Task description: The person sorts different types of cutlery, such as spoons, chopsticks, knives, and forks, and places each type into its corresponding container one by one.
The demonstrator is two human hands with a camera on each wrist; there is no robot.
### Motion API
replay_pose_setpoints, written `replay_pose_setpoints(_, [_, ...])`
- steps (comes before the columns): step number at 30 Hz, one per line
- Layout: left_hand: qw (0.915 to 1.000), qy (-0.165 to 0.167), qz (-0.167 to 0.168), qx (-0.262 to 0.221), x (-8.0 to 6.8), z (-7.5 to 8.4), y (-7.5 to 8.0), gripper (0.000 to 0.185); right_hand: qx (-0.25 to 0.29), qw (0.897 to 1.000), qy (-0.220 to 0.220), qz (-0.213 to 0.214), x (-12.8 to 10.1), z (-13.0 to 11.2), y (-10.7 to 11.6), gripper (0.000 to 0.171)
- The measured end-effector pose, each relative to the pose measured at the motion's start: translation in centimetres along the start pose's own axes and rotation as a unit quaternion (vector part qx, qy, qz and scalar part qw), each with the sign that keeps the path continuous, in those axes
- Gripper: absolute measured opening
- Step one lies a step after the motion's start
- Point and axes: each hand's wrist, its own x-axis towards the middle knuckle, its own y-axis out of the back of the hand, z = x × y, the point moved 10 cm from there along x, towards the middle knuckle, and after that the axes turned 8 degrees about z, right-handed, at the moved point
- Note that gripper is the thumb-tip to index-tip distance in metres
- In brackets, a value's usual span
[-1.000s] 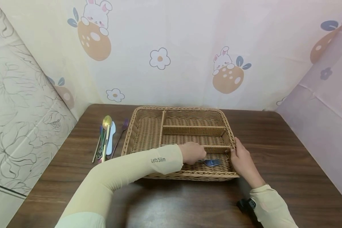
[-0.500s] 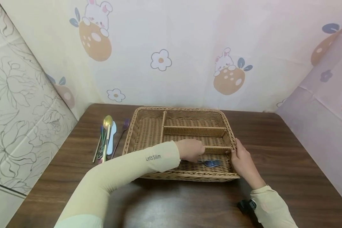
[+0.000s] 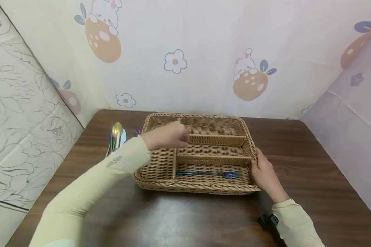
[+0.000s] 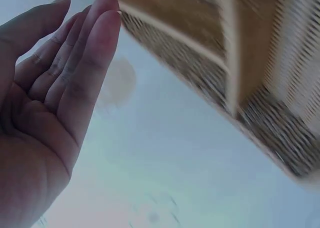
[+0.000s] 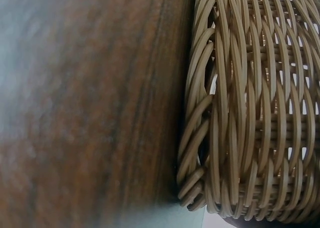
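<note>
A woven wicker basket (image 3: 204, 189) with dividers stands on a brown wooden table (image 3: 296, 144). A blue fork (image 3: 210, 174) lies alone in its near long compartment, tines to the right. My left hand (image 3: 168, 137) hovers over the basket's left part, empty; in the left wrist view its fingers (image 4: 75, 73) are straight and hold nothing, with the basket (image 4: 210, 73) blurred beyond. My right hand (image 3: 262, 171) grips the basket's right rim, thumb towards the inside. The right wrist view shows only the basket's wall (image 5: 250, 113) and the table (image 5: 90, 113).
Left of the basket lies a small pile of cutlery: a gold spoon (image 3: 116, 130), a white piece (image 3: 123, 136) and a purple fork (image 3: 137, 130), partly hidden by my left arm. Patterned screens close off the back and both sides. A black strap device (image 3: 267, 221) sits at my right wrist.
My left hand has let go of the blue fork in the near compartment and swung up and left across the basket. The right hand has stayed on the rim.
</note>
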Motion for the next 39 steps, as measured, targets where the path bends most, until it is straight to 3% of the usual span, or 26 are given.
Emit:
replay_pose_setpoints(6, [0.9978, 0.047, 0.046, -0.001, -4.1, -5.2, 3.6, 0.010, -0.001, 1.000, -0.002, 0.001, -0.1, -0.1, 0.0, 0.054])
replay_pose_setpoints(12, [0.9908, 0.109, 0.078, 0.013, -8.8, -10.3, 5.3, 0.007, 0.003, 1.000, 0.004, 0.003, 0.1, -0.4, 0.1, 0.053])
replay_pose_setpoints(17, [0.9814, 0.168, 0.093, 0.014, -12.2, -13.9, 5.4, 0.006, -0.001, 1.000, 0.008, 0.008, 0.0, -0.5, 0.4, 0.053])
replay_pose_setpoints(24, [0.9697, 0.217, 0.109, 0.025, -15.3, -17.1, 5.2, 0.009, -0.003, 1.000, 0.002, 0.003, 0.0, -0.4, 0.3, 0.053])
replay_pose_setpoints(30, [0.9585, 0.262, 0.108, 0.026, -17.3, -19.6, 4.2, 0.032, -0.004, 1.000, -0.008, -0.003, 0.0, -0.3, 0.2, 0.054])
replay_pose_setpoints(39, [0.9312, 0.351, 0.098, 0.003, -19.4, -23.0, 2.1, 0.034, -0.003, 1.000, -0.010, -0.005, -0.2, -0.5, 0.2, 0.054])
